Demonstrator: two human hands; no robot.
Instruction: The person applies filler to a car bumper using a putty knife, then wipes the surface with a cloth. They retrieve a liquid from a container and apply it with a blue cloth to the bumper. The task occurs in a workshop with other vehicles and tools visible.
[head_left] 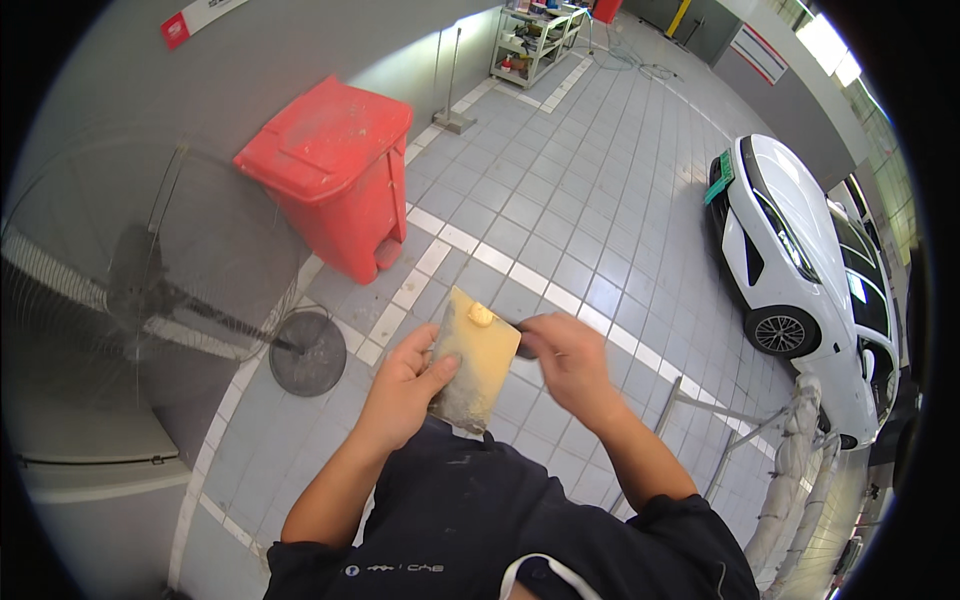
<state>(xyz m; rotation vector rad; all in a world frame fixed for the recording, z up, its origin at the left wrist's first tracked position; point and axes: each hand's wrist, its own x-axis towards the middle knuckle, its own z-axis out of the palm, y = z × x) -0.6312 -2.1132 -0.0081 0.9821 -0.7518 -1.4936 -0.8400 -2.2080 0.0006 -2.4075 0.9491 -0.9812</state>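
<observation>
A flat pale-yellow board (470, 375) with a grey, crusted lower part is held upright-tilted in front of my chest, with a small lump of yellow paste (481, 315) near its top. My left hand (410, 380) grips the board’s left side, thumb on its face. My right hand (563, 355) is closed on a small dark object (525, 338) at the board’s upper right edge; most of that object is hidden by the board and my fingers.
A red lidded bin (335, 180) and a black standing fan (140, 280) are on my left. A cart (535, 45) stands far back by the wall. On my right are a white car (785, 210) and a metal stand (700, 405) with wrapped pieces.
</observation>
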